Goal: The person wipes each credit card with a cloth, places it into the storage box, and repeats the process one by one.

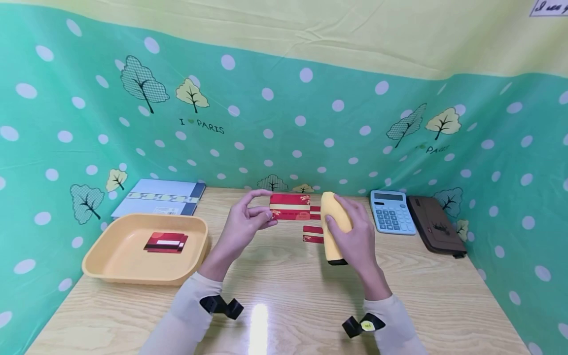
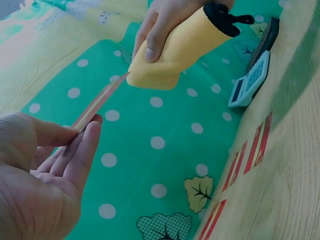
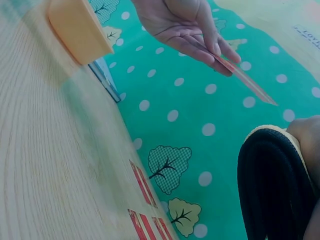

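Note:
My left hand (image 1: 241,222) pinches a red card (image 1: 290,207) with a pale gold stripe by its left edge, between thumb and fingers, raised above the table. The card is seen nearly edge-on in the left wrist view, tilted. My right hand (image 1: 355,229) grips a folded yellow cloth (image 1: 334,231) with black edging and a small black loop (image 2: 244,19). The cloth's end is close to the card's free end. Beyond them, similar red striped cards (image 1: 313,234) lie on the table, partly hidden behind the cloth and the held card in the head view.
At the left, a pale orange basin (image 1: 120,251) holds red cards (image 1: 165,242) with a dark band. A blue and white folder (image 1: 159,193) lies behind it. At the right are a light blue calculator (image 1: 392,212) and a brown pouch (image 1: 437,224). A green dotted curtain (image 1: 266,133) encloses the table.

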`<act>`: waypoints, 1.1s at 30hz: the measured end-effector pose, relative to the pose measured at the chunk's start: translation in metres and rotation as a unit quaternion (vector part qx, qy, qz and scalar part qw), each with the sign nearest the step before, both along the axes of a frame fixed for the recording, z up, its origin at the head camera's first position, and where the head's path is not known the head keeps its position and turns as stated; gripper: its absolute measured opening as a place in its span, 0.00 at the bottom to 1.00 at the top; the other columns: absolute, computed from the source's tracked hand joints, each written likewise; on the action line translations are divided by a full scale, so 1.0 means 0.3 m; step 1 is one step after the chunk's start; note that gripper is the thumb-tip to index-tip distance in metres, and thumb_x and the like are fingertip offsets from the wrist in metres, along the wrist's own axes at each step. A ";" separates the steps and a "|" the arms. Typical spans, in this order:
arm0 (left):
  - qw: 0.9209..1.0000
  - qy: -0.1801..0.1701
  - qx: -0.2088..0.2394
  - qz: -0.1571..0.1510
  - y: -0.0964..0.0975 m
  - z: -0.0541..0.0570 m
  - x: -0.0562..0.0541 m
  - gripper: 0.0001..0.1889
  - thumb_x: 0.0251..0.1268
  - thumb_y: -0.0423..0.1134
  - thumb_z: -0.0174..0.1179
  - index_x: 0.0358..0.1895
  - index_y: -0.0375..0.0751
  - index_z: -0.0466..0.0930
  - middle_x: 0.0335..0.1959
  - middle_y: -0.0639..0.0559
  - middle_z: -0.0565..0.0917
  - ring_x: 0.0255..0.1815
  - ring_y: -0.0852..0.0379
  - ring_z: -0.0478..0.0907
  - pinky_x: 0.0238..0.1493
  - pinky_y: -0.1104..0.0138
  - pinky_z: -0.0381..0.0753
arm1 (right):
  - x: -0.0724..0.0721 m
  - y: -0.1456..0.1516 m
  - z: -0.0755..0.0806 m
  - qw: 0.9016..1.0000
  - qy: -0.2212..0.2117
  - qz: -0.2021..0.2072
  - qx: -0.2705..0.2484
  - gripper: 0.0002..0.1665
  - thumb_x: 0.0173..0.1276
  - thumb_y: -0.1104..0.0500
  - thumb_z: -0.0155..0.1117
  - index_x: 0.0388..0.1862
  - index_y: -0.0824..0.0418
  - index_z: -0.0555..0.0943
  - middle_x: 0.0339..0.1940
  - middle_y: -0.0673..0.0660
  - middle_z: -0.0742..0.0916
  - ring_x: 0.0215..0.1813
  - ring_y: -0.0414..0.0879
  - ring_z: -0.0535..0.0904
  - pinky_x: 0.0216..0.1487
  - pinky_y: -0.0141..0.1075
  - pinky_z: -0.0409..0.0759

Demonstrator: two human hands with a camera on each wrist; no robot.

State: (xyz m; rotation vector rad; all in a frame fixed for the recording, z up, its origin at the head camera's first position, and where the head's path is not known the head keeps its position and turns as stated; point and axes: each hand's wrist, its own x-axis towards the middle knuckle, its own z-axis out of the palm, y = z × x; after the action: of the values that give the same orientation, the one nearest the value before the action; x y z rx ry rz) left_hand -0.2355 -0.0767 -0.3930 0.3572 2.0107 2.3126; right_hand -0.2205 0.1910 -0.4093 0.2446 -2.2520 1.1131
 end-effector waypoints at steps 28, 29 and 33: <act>0.996 0.011 -0.075 -0.038 -0.009 0.009 0.005 0.17 0.77 0.27 0.55 0.64 0.33 0.81 0.65 0.36 0.82 0.55 0.52 0.89 0.58 0.65 0.88 | -0.001 0.012 0.008 1.000 -0.019 0.007 -0.003 0.33 0.63 0.59 0.77 0.68 0.49 0.81 0.63 0.59 0.84 0.51 0.51 0.81 0.36 0.33 0.80; 0.997 0.014 -0.073 -0.032 -0.010 0.009 0.005 0.17 0.77 0.27 0.56 0.64 0.33 0.81 0.63 0.35 0.84 0.53 0.54 0.89 0.58 0.65 0.88 | -0.001 0.012 0.008 1.000 -0.019 0.007 -0.004 0.33 0.63 0.59 0.77 0.68 0.49 0.81 0.63 0.59 0.83 0.51 0.52 0.81 0.36 0.33 0.80; 0.997 0.029 -0.069 -0.001 -0.011 0.010 0.003 0.15 0.77 0.30 0.57 0.61 0.32 0.83 0.53 0.32 0.88 0.44 0.59 0.91 0.52 0.65 0.91 | -0.002 0.012 0.008 1.000 -0.021 0.009 -0.006 0.33 0.63 0.59 0.77 0.68 0.49 0.82 0.62 0.59 0.84 0.51 0.51 0.81 0.36 0.33 0.81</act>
State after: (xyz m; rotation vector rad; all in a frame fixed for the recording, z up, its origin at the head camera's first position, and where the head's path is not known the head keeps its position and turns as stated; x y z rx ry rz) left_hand -0.2345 -0.0801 -0.3899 0.4222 2.1800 2.1698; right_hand -0.2210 0.1946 -0.4068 0.2399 -2.2829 1.1500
